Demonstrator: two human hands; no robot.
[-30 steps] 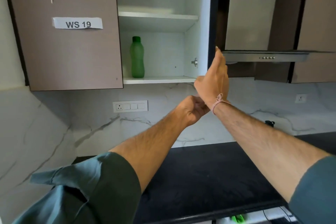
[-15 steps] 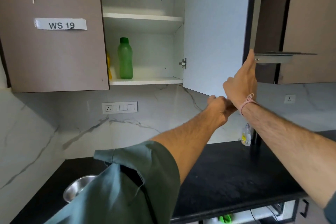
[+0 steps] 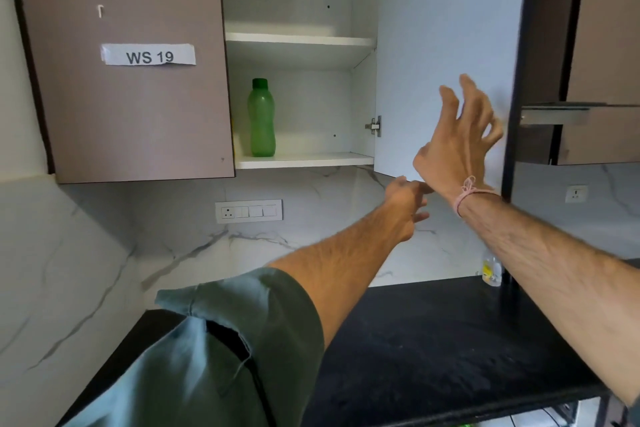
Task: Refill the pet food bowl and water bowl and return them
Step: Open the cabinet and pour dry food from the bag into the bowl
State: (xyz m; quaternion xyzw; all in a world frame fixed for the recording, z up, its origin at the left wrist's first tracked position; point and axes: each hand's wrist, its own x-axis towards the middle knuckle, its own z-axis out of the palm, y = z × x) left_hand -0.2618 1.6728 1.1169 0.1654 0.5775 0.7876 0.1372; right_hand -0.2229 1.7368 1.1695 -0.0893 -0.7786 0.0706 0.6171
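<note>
Right hand (image 3: 457,142), right-centre of frame: fingers spread wide and slightly hooked, holding nothing. It sits in front of the white inner face of the open cabinet door (image 3: 433,28); cannot tell if the fingertips touch the door. A pink thread band (image 3: 467,191) is on the wrist.

Left hand (image 3: 405,204), just below and left of the right hand, under the door's bottom edge: motion-blurred, fingers loosely extended, nothing in it. Contact with the door edge can't be told.

Green bottle (image 3: 261,118), centre-upper frame, inside the open cabinet: stands upright on the lower shelf (image 3: 304,160), long axis vertical, dark green cap on top, close to the shelf's left end, well apart from both hands.

Closed door at upper left carries a paper label "WS 19" (image 3: 149,55). A switch plate (image 3: 248,210) is on the marble wall below the shelf. On the black counter (image 3: 433,340), lower right, a small clear bottle (image 3: 491,270) stands at the back edge.
</note>
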